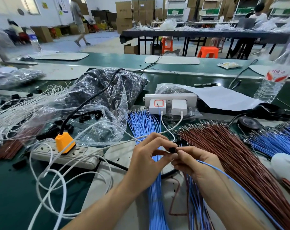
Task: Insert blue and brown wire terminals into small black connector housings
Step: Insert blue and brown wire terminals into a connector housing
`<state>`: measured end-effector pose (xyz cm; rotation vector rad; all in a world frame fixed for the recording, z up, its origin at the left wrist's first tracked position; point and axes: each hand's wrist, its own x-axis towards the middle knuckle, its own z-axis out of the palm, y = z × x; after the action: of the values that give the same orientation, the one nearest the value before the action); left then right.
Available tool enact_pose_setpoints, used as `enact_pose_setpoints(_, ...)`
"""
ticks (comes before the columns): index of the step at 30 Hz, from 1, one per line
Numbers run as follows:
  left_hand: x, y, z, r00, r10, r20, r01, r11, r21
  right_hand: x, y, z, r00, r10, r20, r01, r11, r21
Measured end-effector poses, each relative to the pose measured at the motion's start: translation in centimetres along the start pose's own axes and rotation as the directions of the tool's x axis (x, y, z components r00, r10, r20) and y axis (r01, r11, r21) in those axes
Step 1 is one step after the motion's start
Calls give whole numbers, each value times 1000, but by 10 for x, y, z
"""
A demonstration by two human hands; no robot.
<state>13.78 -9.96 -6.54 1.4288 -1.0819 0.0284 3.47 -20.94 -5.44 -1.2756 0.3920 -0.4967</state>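
Far beyond the housing (172,149), bottle (270,87) bears red characters.

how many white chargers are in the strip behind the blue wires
2: left charger and right charger, side by side on the white power strip; none seems hidden

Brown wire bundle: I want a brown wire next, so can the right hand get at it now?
Probably yes: the brown wire bundle lies uncovered right beside the right hand, nothing between them, though that hand pinches a blue wire at the black connector housing.
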Motion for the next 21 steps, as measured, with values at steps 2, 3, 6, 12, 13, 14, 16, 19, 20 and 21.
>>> enact_pose_setpoints(2,0,-1,0,1000,6,21,-6,1000,15,1,1,-2,1000,17,4,-17,1000,12)
enact_pose_setpoints(3,0,-1,0,1000,9,29,-9,1000,15,2,1,-3,999,33,9,-34,999,28)
enact_pose_setpoints(6,-1,-1,1,999,-16,27,17,999,-48,4,-2,-9,992,95,80,-101,993,66)
enact_pose_setpoints(12,-2,4,3,986,-147,79,156,980,-125,3,-5,-10,980,63,191,-70,997,30)
enact_pose_setpoints(13,-2,4,4,985,-153,78,161,980,-114,4,-3,-9,986,36,165,-35,999,-10)
enact_pose_setpoints(14,-3,4,5,985,-156,76,163,982,-99,5,-2,-9,991,3,137,7,998,-68)
enact_pose_setpoints(16,-3,4,6,983,-167,74,172,982,-72,6,0,-7,991,-97,92,117,962,-246)
enact_pose_setpoints(19,-3,3,6,980,-178,87,179,984,-2,8,5,-11,975,-207,82,220,841,-494)
enact_pose_setpoints(20,-4,3,6,980,-179,92,178,984,18,8,6,-12,971,-228,77,234,818,-526)
enact_pose_setpoints(21,-4,2,6,979,-183,94,181,983,26,8,7,-12,966,-250,70,247,801,-545)
